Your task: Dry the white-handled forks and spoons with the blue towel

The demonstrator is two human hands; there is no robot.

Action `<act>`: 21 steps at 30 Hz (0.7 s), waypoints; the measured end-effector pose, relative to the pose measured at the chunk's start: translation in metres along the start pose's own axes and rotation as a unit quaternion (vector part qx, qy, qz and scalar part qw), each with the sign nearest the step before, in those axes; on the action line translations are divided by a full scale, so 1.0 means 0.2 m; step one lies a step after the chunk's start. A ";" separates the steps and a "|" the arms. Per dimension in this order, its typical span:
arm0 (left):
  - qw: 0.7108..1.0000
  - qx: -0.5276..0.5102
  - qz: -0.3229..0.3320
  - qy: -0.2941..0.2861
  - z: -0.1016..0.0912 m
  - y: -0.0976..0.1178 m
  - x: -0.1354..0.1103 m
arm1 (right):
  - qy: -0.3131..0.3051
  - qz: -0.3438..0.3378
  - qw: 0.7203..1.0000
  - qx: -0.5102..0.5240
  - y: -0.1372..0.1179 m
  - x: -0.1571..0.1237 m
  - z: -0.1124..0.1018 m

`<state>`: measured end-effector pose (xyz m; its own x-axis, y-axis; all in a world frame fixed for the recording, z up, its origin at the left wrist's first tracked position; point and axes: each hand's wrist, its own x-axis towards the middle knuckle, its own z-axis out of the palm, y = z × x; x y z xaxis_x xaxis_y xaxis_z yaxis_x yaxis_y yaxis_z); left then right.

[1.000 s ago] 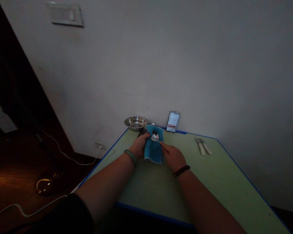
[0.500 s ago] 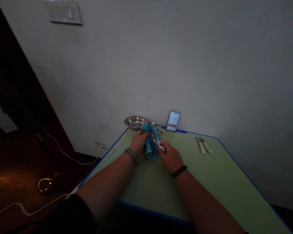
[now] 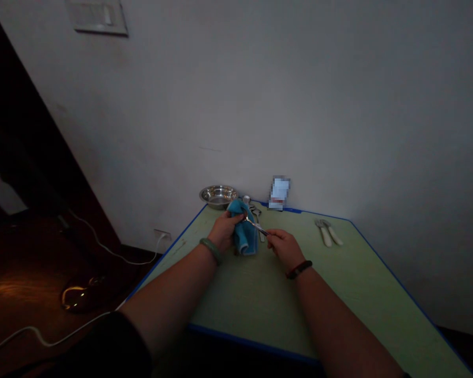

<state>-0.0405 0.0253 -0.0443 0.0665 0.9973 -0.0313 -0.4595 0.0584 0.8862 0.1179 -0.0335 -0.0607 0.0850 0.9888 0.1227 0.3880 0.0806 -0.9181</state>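
Note:
My left hand [image 3: 223, 231] is closed on a blue cloth [image 3: 244, 239], its thumb pressing the head of a shiny metal spoon [image 3: 257, 226] against the fabric. The spoon's head is partly covered by thumb and cloth. Its handle slants down to the right, where the fingers of my right hand [image 3: 286, 247] pinch its end. Just behind the cloth lies more metal cutlery [image 3: 256, 210], partly hidden. A steel bowl [image 3: 219, 197] stands beyond my left hand at the table's far left corner.
On the right of the green, blue-edged table [image 3: 252, 304] lie a fork and a second utensil with pale handles [image 3: 326, 237]. A blurred-out phone-like screen [image 3: 279, 193] leans against the wall, and a small pale object [image 3: 246, 199] sits beside the bowl. A white cable [image 3: 126, 261] runs at left.
My right hand has moved right, further along the spoon's handle, so more of the handle shows. My left hand and the cloth are nearly where they were. The view has shifted slightly.

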 end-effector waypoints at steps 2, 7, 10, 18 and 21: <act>1.000 0.015 0.001 -0.006 0.00 -0.01 0.00 | -0.006 -0.006 1.000 -0.022 0.00 0.00 -0.01; 0.998 0.066 0.023 -0.001 0.00 -0.02 0.01 | -0.026 -0.029 0.998 -0.045 -0.03 -0.02 0.01; 0.995 0.093 0.037 0.008 -0.01 -0.01 0.00 | -0.032 -0.058 0.997 -0.051 -0.05 -0.03 0.03; 0.991 0.127 0.033 0.008 -0.01 0.01 -0.01 | -0.028 -0.052 0.998 -0.025 -0.04 -0.01 0.02; 0.998 0.059 0.010 -0.010 0.00 0.01 -0.01 | -0.028 -0.004 1.000 0.000 -0.02 -0.01 0.01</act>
<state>-0.0419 0.0226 -0.0426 0.0764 0.9971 -0.0060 -0.3528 0.0327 0.9351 0.1141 -0.0344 -0.0585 0.0300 0.9936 0.1093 0.3887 0.0891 -0.9170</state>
